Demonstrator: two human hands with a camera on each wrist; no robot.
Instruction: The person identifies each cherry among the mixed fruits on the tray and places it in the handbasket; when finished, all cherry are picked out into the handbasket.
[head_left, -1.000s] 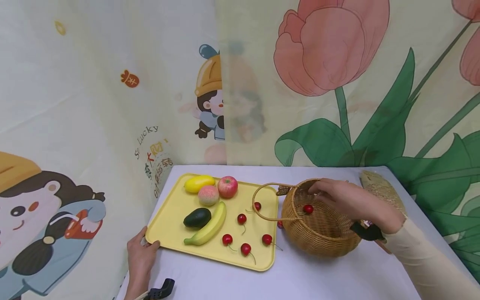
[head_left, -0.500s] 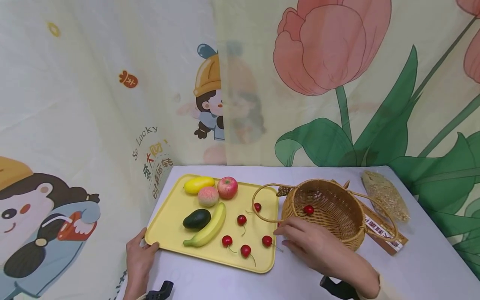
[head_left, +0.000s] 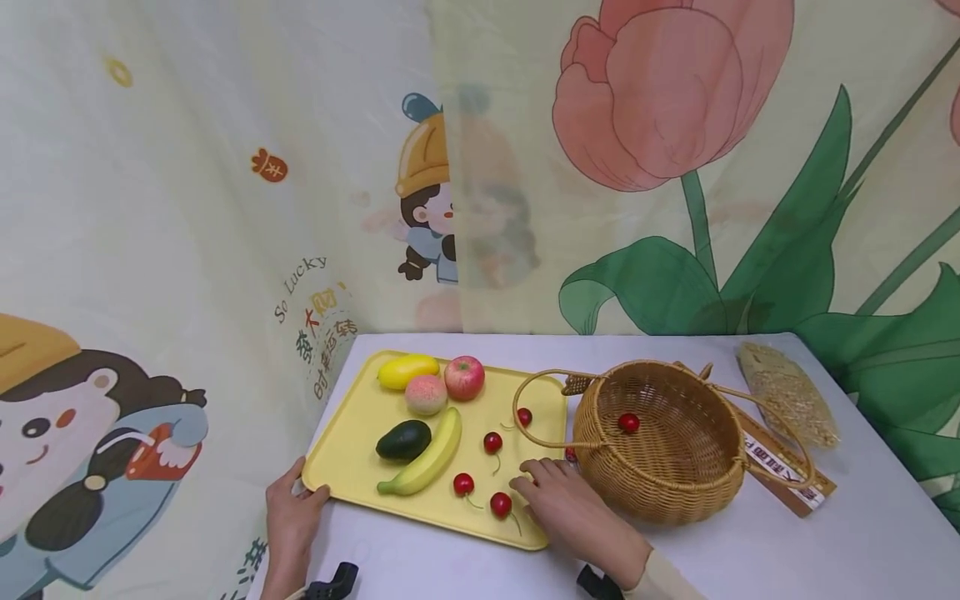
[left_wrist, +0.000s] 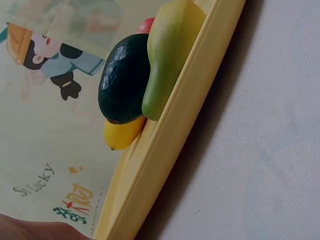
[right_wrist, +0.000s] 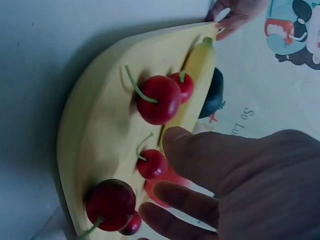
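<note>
At the yellow tray's near left corner, my left hand (head_left: 294, 512) grips the rim. On that tray (head_left: 352, 450) lie a yellow mango-shaped fruit (head_left: 407, 372), a peach (head_left: 426, 394), an apple (head_left: 464, 378), a dark green avocado (head_left: 403, 440), a banana (head_left: 425, 458) and several cherries (head_left: 501, 504). My right hand (head_left: 573, 512) hovers over the tray's right edge, thumb and fingers apart with nothing between them. Close to its fingertips in the right wrist view is a cherry (right_wrist: 111, 205), hidden behind the hand in the head view.
Right of the tray stands a wicker basket (head_left: 660, 492) with one cherry (head_left: 628, 423) inside and two looped handles. A brown box (head_left: 817, 492) and a clear bag of grainy stuff (head_left: 787, 396) lie beyond it. Another red fruit (head_left: 571, 454) sits between tray and basket.
From above the basket, my right hand has moved left and toward me to the tray's right edge. My left hand stays on the tray corner. The basket's cherry stays in place.
</note>
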